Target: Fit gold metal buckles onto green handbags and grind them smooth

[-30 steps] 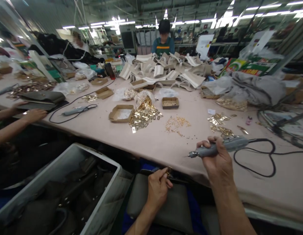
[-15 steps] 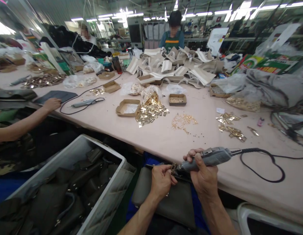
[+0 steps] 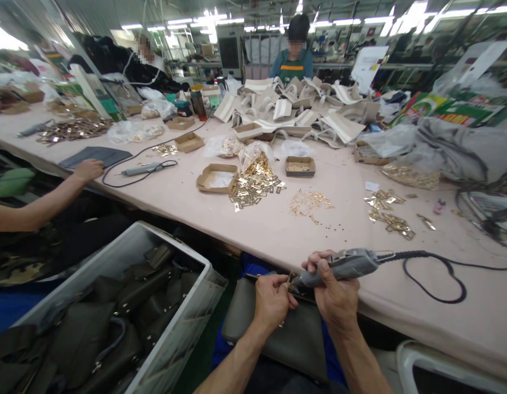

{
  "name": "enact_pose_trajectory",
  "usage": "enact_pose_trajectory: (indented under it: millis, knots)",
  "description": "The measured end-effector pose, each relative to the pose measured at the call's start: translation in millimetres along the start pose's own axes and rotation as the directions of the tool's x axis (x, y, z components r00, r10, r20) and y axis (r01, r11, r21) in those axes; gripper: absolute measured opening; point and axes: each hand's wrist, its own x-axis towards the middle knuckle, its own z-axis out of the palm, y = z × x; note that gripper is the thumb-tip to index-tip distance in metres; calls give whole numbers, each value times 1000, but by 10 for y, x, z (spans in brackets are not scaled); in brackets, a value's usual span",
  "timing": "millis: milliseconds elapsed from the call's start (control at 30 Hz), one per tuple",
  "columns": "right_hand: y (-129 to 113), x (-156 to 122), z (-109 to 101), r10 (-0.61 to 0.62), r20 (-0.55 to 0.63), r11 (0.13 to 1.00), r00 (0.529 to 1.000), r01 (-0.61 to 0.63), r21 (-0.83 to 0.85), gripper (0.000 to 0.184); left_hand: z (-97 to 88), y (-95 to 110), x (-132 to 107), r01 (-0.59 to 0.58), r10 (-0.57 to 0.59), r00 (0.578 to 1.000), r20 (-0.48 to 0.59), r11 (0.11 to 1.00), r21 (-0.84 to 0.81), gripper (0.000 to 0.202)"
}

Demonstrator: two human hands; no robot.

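Note:
My right hand (image 3: 335, 290) is wrapped round a grey electric screwdriver (image 3: 345, 267), held nearly level with its tip pointing left. Its black cord (image 3: 409, 254) runs off to the right. My left hand (image 3: 273, 298) pinches a small gold-coloured metal fitting (image 3: 292, 279) at the screwdriver's tip; fingers and tool hide most of the fitting. Under both hands a dark olive bag (image 3: 286, 345) lies across my lap, against the table edge.
Dark bags fill a grey crate (image 3: 206, 273) at left. On the pink-covered table (image 3: 253, 230) are gold metal plates (image 3: 257, 189), tiny gold pieces (image 3: 310, 203), cardboard trays (image 3: 216, 179) and another electric screwdriver (image 3: 144, 168). A co-worker's arm (image 3: 44, 210) reaches in at left.
The screwdriver and my right hand have shifted slightly left, bringing the tip closer against the fitting. My left hand stays nearly in place. The whole view has moved slightly.

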Motion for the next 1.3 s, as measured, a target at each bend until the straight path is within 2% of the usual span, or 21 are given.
enact_pose_trajectory:
  millis: [300, 400, 533, 633, 767, 900, 1000, 1100, 1200, 1300]
  knots:
    - [73, -110, -28, -103, 179, 965, 978, 143, -222, 16, -23, 15, 1, -25, 26, 999, 18, 998, -52, 24]
    - [44, -160, 22, -77, 281, 956, 957, 150, -250, 17, -36, 1, 5, -46, 48, 999, 24, 996, -76, 23]
    - [-13, -201, 131, 7, 376, 971, 927, 84, -224, 18, -54, 12, 8, -92, 93, 996, 9, 995, -34, 31]
    - [-32, -179, 189, 15, 392, 969, 920, 84, -234, 16, -60, 23, 2, -68, 69, 998, 9, 996, -61, 32]
    - [-6, -127, 185, -46, 388, 935, 921, 177, -308, 15, -57, 0, -12, -49, 50, 999, 9, 994, -93, 30]
    - [57, -121, 127, 4, 388, 920, 922, 148, -362, 22, -59, -32, -17, -58, 57, 998, -24, 997, -54, 25]
    - [69, -122, 92, 33, 396, 905, 918, 141, -401, 20, -64, -27, -19, -76, 76, 997, -26, 997, -4, 25]
    - [2, -105, 82, 109, 448, 929, 887, 70, -364, 22, -61, -26, -25, -68, 68, 998, 16, 997, -34, 22]
    - [-138, -70, 86, 150, 493, 976, 857, -48, -213, 24, -45, -72, -29, 15, -12, 1000, 23, 995, -99, 15]
    - [-311, 3, 67, 42, 409, 999, 912, -42, -9, 23, -29, -161, -26, 72, -69, 997, 21, 987, -146, 21]
